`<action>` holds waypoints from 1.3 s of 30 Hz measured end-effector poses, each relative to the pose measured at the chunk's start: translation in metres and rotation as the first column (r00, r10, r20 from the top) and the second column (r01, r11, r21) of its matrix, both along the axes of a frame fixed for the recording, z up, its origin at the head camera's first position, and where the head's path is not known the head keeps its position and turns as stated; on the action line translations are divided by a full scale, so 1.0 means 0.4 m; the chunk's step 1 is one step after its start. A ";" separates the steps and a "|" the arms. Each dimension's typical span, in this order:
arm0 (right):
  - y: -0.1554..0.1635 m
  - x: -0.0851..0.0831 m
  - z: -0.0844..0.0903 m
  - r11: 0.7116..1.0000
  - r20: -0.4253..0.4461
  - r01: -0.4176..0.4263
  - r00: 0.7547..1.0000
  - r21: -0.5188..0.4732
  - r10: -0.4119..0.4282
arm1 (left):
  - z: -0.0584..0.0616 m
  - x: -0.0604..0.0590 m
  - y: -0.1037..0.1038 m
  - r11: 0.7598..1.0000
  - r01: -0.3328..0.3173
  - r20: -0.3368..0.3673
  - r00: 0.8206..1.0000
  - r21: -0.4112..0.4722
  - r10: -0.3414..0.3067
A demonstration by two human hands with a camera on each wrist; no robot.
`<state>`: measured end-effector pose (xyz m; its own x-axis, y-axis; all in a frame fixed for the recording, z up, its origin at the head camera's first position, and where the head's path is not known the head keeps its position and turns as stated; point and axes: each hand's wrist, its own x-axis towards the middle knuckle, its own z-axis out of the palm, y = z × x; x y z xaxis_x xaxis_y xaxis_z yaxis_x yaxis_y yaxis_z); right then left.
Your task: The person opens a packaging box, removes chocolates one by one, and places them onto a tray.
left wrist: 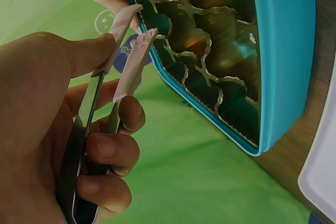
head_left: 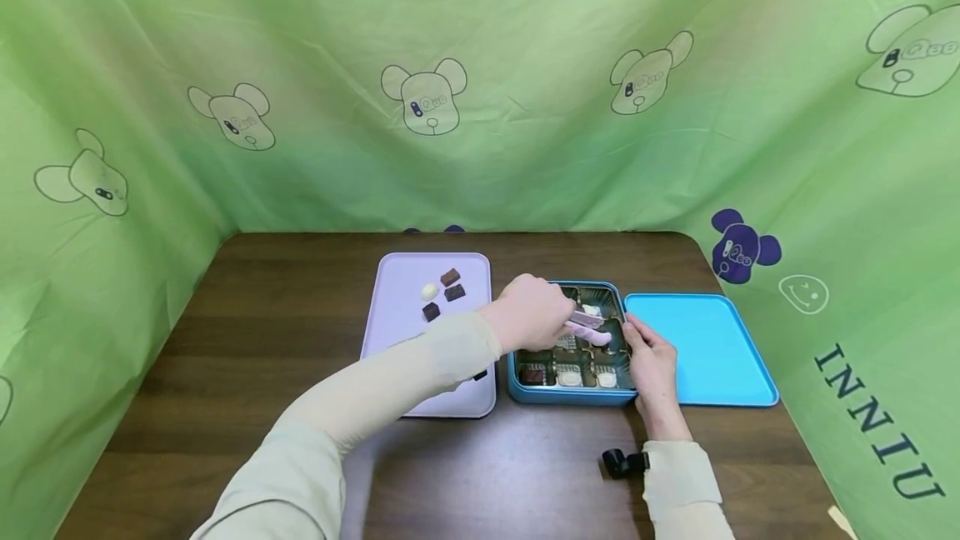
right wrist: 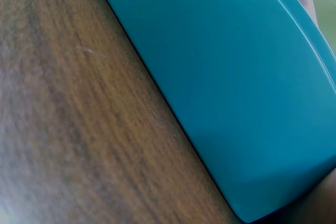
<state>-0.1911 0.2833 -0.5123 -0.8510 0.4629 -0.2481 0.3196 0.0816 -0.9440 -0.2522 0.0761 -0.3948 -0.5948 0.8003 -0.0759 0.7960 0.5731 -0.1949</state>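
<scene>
The left hand (head_left: 528,312) grips pink-tipped tongs (left wrist: 128,51) over the blue tin (head_left: 525,386). The tips stand a little apart and hold nothing, above the inner part of the tin, probably ready to pick a chocolate (head_left: 568,376). The right hand (head_left: 651,361) rests on the tin's right edge, most likely so that it does not slide; whether its fingers curl round the rim cannot be told. Four chocolates (head_left: 452,292) already lie on the lilac tray (head_left: 397,332), left of the tin. The lid (head_left: 705,348) lies on the right.
</scene>
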 end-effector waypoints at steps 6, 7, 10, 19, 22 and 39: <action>0.003 -0.003 0.001 1.000 -0.001 -0.002 1.000 0.005 0.002 | 0.006 -0.002 0.027 0.999 0.003 0.002 1.000 -0.044 -0.003; 0.003 -0.004 0.002 1.000 -0.003 0.000 1.000 0.004 0.000 | 0.007 -0.002 0.032 0.999 0.008 0.001 1.000 -0.051 -0.007; 0.003 -0.004 0.003 1.000 -0.007 0.003 1.000 0.002 -0.003 | 0.008 -0.002 0.045 0.997 0.018 -0.008 1.000 -0.074 -0.019; 0.003 0.001 0.005 1.000 0.005 -0.014 1.000 -0.004 0.014 | 0.003 0.002 0.086 0.988 0.002 0.002 1.000 -0.154 -0.002; 0.003 0.002 0.005 1.000 0.005 -0.017 1.000 -0.003 0.017 | 0.005 0.006 0.100 0.981 0.003 -0.001 1.000 -0.195 -0.003; 0.003 0.002 0.001 1.000 0.001 -0.017 1.000 -0.020 0.017 | 0.015 0.024 0.166 0.928 -0.043 -0.041 0.999 -0.370 0.029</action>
